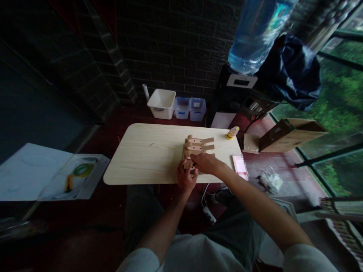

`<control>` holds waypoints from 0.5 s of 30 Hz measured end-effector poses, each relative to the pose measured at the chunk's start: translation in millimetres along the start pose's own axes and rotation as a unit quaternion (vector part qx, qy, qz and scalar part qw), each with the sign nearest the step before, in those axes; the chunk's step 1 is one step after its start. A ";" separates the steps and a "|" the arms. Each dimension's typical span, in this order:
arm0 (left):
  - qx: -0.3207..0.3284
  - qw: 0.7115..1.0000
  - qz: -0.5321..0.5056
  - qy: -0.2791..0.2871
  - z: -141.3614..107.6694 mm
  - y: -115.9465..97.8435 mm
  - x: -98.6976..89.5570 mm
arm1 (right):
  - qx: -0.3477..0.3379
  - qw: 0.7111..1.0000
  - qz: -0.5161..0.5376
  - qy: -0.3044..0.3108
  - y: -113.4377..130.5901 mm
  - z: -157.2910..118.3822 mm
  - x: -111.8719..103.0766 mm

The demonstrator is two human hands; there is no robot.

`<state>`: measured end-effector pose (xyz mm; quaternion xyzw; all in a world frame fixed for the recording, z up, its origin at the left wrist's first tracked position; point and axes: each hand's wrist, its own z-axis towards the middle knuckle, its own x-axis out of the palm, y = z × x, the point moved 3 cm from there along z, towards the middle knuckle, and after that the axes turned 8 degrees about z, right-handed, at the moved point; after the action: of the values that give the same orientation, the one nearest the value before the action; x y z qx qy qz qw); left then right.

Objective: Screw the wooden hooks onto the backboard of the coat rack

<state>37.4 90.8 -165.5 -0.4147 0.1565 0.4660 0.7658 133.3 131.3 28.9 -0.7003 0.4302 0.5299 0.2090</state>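
Observation:
A wooden assembly (pixel 200 141) with several slatted, angled pieces and small dark dots lies near the front edge of the pale table (pixel 147 162). My left hand (pixel 186 179) grips its near left corner, thumb and fingers around the wood. Over the near part of the assembly is my right hand (pixel 205 163), its fingers closed together. A small dark thing shows at those fingertips, too small to name. Both hands hide part of the wood.
A small bottle with yellow parts (pixel 232 133) and a pink flat object (pixel 240 167) are on the table's right side. A thin dark piece (pixel 151 144) lies left. Bins (pixel 161 109) stand behind; an open white case (pixel 96 166) is at left.

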 end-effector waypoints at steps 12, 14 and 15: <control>0.007 1.000 -0.008 0.001 -2.1 2.1 1.9 | 0.029 0.998 0.047 -0.017 -0.3 -5.1 0.0; 0.006 1.000 -0.009 0.000 -1.4 1.4 0.9 | 0.017 0.999 0.035 -0.013 1.0 -7.1 -1.2; 0.006 1.000 -0.010 0.001 -1.0 0.9 0.5 | 0.014 0.999 0.027 -0.014 1.7 -7.8 -1.7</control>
<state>37.0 90.4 -166.9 -0.4121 0.1562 0.4570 0.7726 136.2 125.2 33.5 -0.6780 0.4534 0.5391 0.2102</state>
